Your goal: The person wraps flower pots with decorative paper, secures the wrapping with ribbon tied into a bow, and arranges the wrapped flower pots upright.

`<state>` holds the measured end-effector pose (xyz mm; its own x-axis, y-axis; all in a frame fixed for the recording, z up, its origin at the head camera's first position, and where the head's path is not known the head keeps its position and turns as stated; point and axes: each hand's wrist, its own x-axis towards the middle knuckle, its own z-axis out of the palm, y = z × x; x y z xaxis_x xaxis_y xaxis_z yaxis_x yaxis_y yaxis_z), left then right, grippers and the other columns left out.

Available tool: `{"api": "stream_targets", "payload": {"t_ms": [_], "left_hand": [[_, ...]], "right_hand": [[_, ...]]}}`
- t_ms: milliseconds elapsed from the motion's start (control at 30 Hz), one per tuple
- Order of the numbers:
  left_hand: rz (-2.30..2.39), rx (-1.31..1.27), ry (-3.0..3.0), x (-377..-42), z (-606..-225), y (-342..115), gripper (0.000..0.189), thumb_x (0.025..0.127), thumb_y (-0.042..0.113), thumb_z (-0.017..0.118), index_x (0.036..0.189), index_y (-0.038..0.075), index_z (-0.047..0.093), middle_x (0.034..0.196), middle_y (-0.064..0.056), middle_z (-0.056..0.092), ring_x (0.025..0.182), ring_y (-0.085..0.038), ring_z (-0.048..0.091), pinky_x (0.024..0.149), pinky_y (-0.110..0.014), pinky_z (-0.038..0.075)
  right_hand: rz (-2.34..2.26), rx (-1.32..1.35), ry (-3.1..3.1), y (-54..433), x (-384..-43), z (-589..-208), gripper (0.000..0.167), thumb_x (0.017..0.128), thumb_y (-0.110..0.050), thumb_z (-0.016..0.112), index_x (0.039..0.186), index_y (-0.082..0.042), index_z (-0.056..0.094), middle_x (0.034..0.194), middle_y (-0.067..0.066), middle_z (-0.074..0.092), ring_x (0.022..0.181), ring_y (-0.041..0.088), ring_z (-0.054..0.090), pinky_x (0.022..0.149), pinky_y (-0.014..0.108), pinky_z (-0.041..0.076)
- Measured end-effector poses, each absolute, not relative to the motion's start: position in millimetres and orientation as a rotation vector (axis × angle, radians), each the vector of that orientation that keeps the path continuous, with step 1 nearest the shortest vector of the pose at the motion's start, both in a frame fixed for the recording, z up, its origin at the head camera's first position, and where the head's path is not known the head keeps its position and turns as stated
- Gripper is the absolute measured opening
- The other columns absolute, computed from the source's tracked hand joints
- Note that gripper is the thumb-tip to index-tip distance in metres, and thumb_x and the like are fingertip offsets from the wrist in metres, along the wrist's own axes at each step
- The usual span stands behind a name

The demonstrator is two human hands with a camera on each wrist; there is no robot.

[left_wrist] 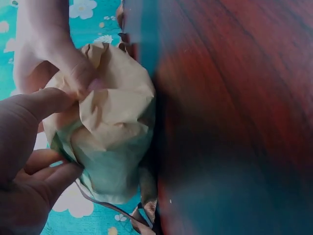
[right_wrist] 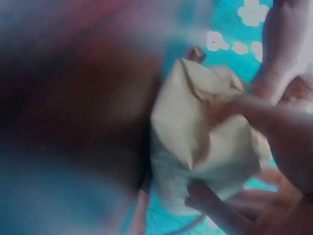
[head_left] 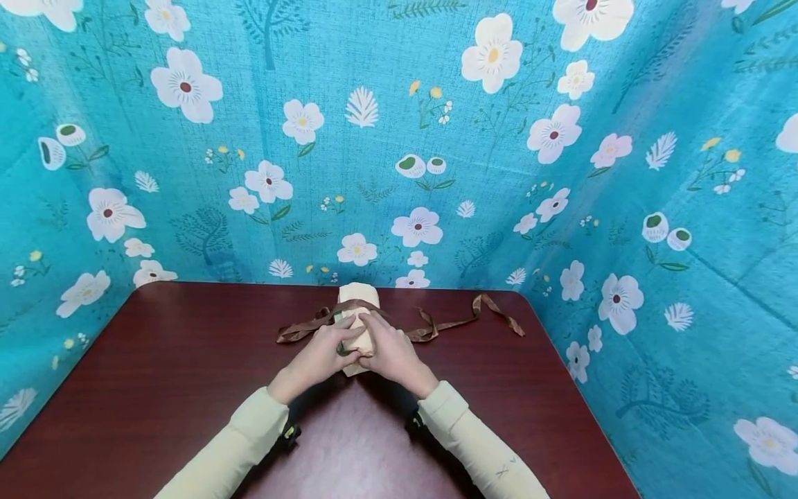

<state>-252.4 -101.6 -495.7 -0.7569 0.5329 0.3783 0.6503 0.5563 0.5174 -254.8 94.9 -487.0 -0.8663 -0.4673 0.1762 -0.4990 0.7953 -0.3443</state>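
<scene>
A package wrapped in tan paper (head_left: 358, 294) lies on the table near its back edge, with a brown ribbon (head_left: 444, 326) passing over it. My left hand (head_left: 319, 355) grips the near end from the left, its thumb on the creased paper and its fingers along the side. From the right, my right hand (head_left: 395, 352) holds the same end, thumb pressed into a fold. Both wrist views show the gathered, crumpled paper end (left_wrist: 117, 110) between the two thumbs. What the paper encloses is hidden.
The ribbon's loose tails stretch left and right over the dark red wooden table (head_left: 187, 388). Behind the table and along its sides hangs a blue flowered cloth (head_left: 374, 145). Dark wrist-worn devices (head_left: 289, 434) show under the cream sleeves (head_left: 249, 430).
</scene>
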Motion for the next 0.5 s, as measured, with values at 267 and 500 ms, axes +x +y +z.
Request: {"api": "stream_targets", "payload": {"t_ms": [267,500], "left_hand": [[-1.003,-0.961,-2.645,-251.9,-489.6,-98.6,0.045,0.086,0.008,0.080,0.130,0.002,0.069,0.143,-0.035,0.050,0.040,0.000,0.039,0.049,-0.017,0.040],[-1.035,-0.925,-2.649,-249.9,-489.1,-95.7,0.043,0.084,0.005,0.080,0.126,0.000,0.071,0.140,-0.036,0.053,0.066,-0.018,0.073,0.051,-0.018,0.044]], "right_hand": [[0.990,1.240,-2.919,129.6,-281.5,-463.7,0.066,0.095,-0.015,0.069,0.153,-0.001,0.042,0.154,0.020,0.046,0.135,0.033,0.052,0.105,0.050,0.049],[1.084,0.803,-2.898,133.8,-302.8,-473.7,0.037,0.092,-0.001,0.068,0.128,0.004,0.059,0.125,0.024,0.061,0.105,0.037,0.063,0.090,0.048,0.053]]}}
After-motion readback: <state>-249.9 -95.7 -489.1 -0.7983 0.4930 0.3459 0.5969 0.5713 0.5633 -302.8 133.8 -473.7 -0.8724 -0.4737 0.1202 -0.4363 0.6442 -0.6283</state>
